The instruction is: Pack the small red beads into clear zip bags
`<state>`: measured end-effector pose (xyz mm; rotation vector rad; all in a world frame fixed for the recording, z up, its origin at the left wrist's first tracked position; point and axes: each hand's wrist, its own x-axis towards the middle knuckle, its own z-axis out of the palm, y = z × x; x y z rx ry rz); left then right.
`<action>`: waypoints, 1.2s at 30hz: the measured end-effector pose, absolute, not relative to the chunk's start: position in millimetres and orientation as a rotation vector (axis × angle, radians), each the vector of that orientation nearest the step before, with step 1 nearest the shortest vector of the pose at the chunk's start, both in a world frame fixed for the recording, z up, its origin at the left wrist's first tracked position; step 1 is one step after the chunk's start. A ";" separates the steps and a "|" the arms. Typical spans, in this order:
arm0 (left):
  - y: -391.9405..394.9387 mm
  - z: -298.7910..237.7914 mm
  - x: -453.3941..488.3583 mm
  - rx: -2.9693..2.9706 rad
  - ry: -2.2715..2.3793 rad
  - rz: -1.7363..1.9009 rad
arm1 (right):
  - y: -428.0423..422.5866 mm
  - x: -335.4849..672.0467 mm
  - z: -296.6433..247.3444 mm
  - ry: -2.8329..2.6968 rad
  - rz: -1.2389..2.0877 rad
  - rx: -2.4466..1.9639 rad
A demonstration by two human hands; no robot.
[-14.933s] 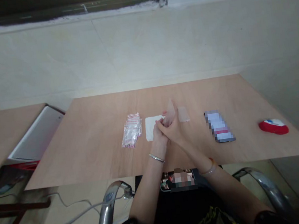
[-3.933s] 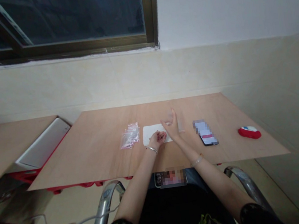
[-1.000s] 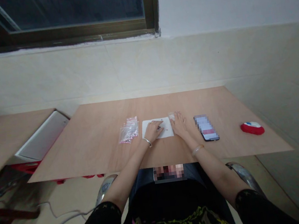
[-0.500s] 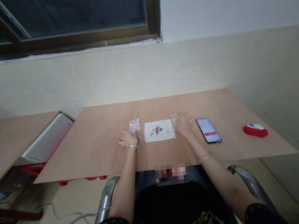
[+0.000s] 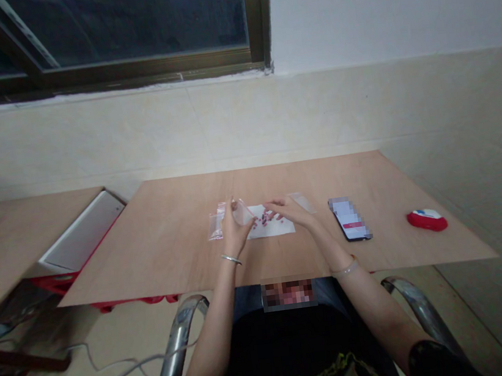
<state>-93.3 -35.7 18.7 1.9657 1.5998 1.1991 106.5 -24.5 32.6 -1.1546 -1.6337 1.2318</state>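
My left hand [image 5: 235, 230] is raised at the left edge of a white sheet [image 5: 275, 229], its thumb and fingers gripping a clear plastic bag [image 5: 243, 213]. Several small pinkish-red pieces [image 5: 265, 217] lie scattered on the sheet, too small to name. Over the sheet's right part reaches my right hand [image 5: 288, 209], fingers stretched to the left above the pieces, with nothing visible in them. More clear bags with pink stripes [image 5: 215, 226] lie left of and partly behind my left hand. Another clear bag [image 5: 303, 202] rests just beyond my right hand.
On the wooden table [image 5: 159, 262], a phone [image 5: 350, 219] and a red-and-white object [image 5: 427, 220] lie to the right. A second table [image 5: 22, 243] stands at the left, with a white panel [image 5: 83, 231] between them. Wall and window are behind.
My left hand has come to the right and lifted a clear bag to the sheet's edge. My right hand has left the bag on the right and moved left over the sheet.
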 end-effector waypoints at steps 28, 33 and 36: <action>-71.8 36.9 -46.3 1.651 1.089 1.173 | -44.0 120.2 49.1 -1.303 1.652 -1.097; -66.4 34.0 -41.0 1.470 0.965 1.253 | -46.8 120.6 51.5 -1.323 1.687 -1.060; -66.1 41.5 -42.2 1.530 0.984 1.278 | -48.1 120.8 54.9 -1.317 1.698 -0.969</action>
